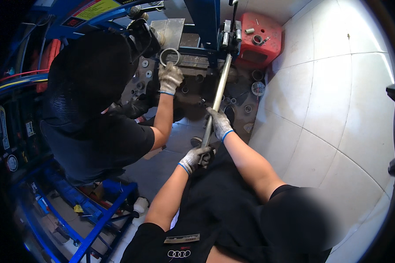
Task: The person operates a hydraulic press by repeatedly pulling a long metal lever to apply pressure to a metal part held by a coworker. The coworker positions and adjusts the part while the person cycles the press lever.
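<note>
A long metal pipe (223, 83) slants away from me, its far end at the pump unit (231, 36) on the blue press frame. My left hand (195, 158), in a whitish work glove, is closed around the pipe's near end. Farther up, my right hand (219, 123), gloved alike, also grips the pipe. To the left, a co-worker in dark clothes holds a metal ring (170, 57) with a gloved hand (170, 79), close to a metal plate (173, 33) on the press.
A red plastic stool (260, 39) with small metal parts on it stands at the far right of the press. Rings and sleeves lie on the floor below. White tiled wall (324, 114) runs along my right. Blue metal framework (103, 219) stands at the lower left.
</note>
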The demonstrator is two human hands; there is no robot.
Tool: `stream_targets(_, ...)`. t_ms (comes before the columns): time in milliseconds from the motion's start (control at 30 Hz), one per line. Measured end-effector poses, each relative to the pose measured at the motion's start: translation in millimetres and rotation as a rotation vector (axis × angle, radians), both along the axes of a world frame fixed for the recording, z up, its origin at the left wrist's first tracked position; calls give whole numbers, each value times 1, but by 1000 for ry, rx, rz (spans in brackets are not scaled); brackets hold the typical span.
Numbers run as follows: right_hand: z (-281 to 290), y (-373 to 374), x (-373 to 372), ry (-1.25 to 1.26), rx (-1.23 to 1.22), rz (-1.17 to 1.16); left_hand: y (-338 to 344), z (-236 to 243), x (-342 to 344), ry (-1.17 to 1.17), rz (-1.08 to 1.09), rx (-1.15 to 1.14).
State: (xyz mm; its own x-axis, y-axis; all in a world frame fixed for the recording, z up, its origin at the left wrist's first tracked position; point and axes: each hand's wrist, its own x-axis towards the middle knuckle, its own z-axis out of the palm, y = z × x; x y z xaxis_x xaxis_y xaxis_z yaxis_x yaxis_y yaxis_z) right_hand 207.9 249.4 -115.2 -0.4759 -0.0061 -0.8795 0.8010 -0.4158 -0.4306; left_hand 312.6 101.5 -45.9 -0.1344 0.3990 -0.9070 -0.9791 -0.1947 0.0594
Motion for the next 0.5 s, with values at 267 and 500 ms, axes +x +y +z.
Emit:
stream_targets(267, 6, -6, -6, -48, 320, 46, 29, 13, -1, 94, -165, -309)
stream_targets(500, -3, -10, -6, -45, 284, 33, 21, 19, -8, 218, -246, -355)
